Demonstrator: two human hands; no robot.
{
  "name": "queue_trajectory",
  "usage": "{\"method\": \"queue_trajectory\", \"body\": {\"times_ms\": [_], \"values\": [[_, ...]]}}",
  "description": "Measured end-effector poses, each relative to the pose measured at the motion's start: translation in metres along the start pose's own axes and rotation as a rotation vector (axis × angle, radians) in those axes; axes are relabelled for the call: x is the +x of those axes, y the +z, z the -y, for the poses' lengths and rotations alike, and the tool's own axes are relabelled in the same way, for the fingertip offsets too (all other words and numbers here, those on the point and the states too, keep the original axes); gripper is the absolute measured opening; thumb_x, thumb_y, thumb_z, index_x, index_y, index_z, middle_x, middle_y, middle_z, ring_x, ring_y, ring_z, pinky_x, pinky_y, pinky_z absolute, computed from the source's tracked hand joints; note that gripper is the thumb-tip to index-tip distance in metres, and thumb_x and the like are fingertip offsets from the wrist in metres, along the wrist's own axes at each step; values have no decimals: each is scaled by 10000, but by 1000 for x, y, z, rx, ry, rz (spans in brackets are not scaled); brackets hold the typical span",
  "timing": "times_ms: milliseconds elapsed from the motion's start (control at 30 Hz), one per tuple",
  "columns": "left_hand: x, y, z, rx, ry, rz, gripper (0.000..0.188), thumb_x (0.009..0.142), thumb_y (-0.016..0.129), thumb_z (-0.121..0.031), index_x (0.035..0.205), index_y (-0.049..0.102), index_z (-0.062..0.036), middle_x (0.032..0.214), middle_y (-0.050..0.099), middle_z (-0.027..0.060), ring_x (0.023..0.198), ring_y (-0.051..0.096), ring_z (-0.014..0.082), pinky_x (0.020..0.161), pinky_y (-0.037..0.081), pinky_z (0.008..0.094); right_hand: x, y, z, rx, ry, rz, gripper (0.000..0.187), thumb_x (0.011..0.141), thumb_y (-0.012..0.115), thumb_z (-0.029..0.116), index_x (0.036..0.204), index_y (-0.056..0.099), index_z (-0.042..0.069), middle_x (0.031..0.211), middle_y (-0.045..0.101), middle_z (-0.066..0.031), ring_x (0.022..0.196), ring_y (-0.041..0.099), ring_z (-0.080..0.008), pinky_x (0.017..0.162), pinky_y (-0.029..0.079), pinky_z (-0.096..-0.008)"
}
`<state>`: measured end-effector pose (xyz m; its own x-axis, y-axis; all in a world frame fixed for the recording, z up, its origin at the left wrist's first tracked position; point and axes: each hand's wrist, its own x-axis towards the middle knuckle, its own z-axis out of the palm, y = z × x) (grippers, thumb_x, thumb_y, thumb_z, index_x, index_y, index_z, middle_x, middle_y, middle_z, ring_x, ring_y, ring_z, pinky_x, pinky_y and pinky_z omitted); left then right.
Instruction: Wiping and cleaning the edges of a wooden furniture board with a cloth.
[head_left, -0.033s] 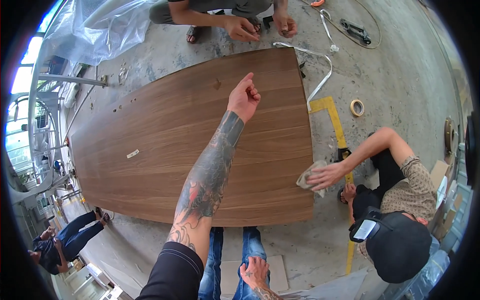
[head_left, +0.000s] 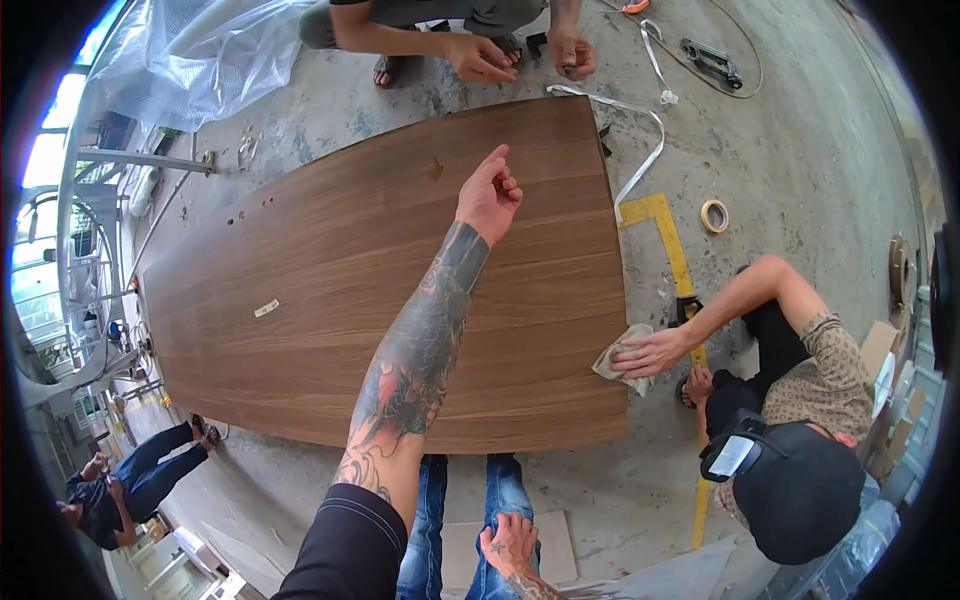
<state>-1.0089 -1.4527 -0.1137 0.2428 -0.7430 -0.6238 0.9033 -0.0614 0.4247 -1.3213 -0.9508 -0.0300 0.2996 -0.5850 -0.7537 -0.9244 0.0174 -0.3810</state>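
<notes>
My left hand [head_left: 489, 194] hovers over or rests on the far half of a large brown wood-grain panel [head_left: 540, 260]. Its index finger points out and the other fingers curl in, with nothing visible in them. A small dark arrow-shaped mark [head_left: 435, 170] is on the panel left of that hand. My right hand [head_left: 509, 545] lies on the knee of my blue jeans [head_left: 510, 485], fingers spread. At the panel's right edge a co-worker's hand [head_left: 655, 354] presses a pale cloth [head_left: 615, 362].
Across the panel another person's hands [head_left: 480, 58] hold something small. A yellow framing square [head_left: 675, 255], a tape roll [head_left: 714, 216] and white strapping [head_left: 650, 160] lie on the right-hand floor. Clear plastic wrap [head_left: 200, 60] covers the far left. A third person [head_left: 130, 485] is lower left.
The co-worker's hand and cloth have shifted very slightly at the panel's right edge. Both my hands stay where they were.
</notes>
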Motion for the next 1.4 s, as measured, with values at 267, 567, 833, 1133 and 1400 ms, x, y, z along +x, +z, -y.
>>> {"method": "queue_trajectory", "body": {"times_ms": [267, 567, 833, 1133, 1400], "values": [[-10, 14, 9, 163, 150, -10, 370, 1018, 564, -97, 1388, 581, -105, 1099, 654, 45, 889, 606, 164, 782, 526, 325, 3, 3, 3, -50, 42, 74, 392, 828, 658, 340, 1109, 655, 66, 1134, 639, -166, 1113, 544, -353, 938, 376, -531], [-16, 24, 17, 30, 322, -149, 417, 1043, 523, -64, 1458, 504, -92, 1321, 603, 51, 1076, 625, 203, 965, 528, 376, 1, 10, 3, -46, 25, 62, 376, 824, 654, 338, 1074, 662, 57, 1106, 641, -175, 1091, 543, -350, 918, 375, -519], [-26, 25, 22, -14, 266, -20, 455, 1045, 393, -2, 1500, 402, -4, 1460, 519, 147, 1288, 565, 326, 1103, 471, 455, 0, 9, 0, -76, -16, 22, 370, 820, 653, 349, 1042, 668, 54, 1064, 652, -179, 1053, 568, -348, 871, 402, -511], [-27, 16, 22, 18, 277, -30, 468, 1018, 403, 33, 1484, 417, 0, 1387, 572, 158, 1250, 594, 317, 1093, 483, 440, -2, 6, 0, -76, -12, 11, 360, 822, 651, 341, 1038, 666, 52, 1067, 654, -177, 1055, 569, -345, 877, 403, -511], [-32, 14, 28, 100, 278, -85, 479, 1005, 436, 41, 1481, 425, -7, 1345, 594, 147, 1218, 614, 300, 1071, 504, 421, -3, 8, -1, -54, -4, 12, 355, 823, 650, 337, 1034, 665, 52, 1065, 655, -174, 1063, 569, -345, 881, 404, -513]]}}
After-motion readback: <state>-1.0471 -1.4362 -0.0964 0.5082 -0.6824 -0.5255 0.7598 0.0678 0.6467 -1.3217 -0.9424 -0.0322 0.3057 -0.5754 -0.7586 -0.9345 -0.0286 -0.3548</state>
